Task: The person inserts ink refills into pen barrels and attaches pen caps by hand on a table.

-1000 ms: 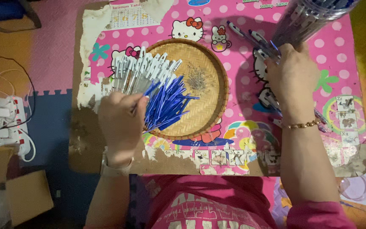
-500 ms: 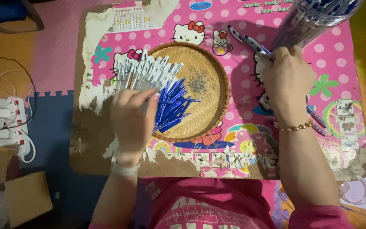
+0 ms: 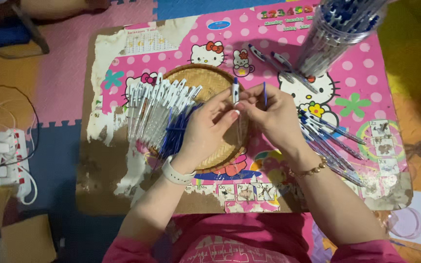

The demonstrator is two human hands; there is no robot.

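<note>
Both my left hand and right hand pinch a light, stiff pen barrel and thin blue refill; I'd grip mid-shaft.

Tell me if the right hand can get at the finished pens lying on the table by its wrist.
Probably yes. The right hand holds a thin blue refill, but the finished pens lie uncovered beside its wrist, nothing between.

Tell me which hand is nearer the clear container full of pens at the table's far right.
Right. The right hand is just below-left of the clear container; the left hand sits farther left, over the woven basket.
</note>
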